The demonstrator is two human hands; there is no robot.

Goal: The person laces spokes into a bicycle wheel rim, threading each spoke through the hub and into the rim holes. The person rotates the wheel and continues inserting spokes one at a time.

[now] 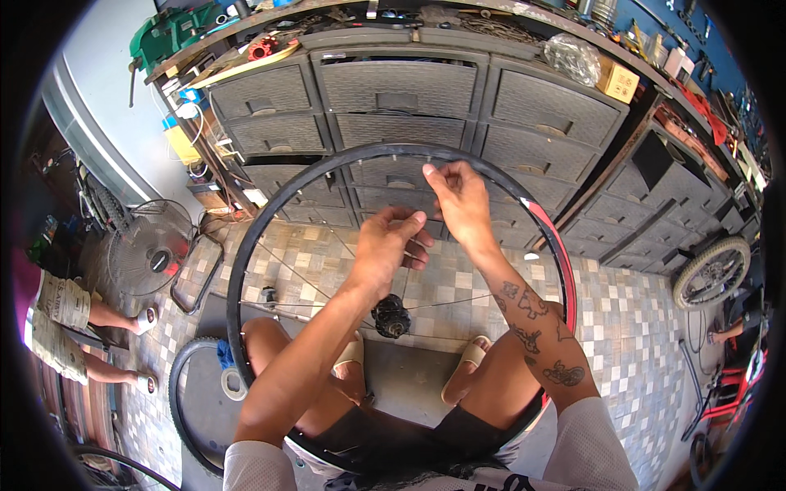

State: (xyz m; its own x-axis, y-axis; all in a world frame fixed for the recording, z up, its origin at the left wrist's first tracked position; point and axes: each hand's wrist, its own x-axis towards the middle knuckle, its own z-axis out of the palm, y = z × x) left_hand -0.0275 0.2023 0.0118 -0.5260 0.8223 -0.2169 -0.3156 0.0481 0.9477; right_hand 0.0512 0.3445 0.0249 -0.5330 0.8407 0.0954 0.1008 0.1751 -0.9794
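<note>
A bicycle wheel rim [292,186], black with a red and white section, stands in front of me, its lower part at my lap. Its black hub [391,316] sits low inside the ring, with only a few thin spokes [296,273] running out to it. My left hand [391,245] is inside the ring above the hub, its fingers loosely curled and apart; I make out nothing in it. Just under the rim's top, my right hand [460,196] is closed in a pinch, thumb tip near the rim's inner edge. Whatever it pinches is too small or hidden.
Grey drawers [399,86] stand ahead under a cluttered workbench. A fan [151,248] is at left, near another person's legs [115,315]. A tyre [182,393] lies by my left knee. Another wheel [712,274] leans at right, near a red frame [737,393].
</note>
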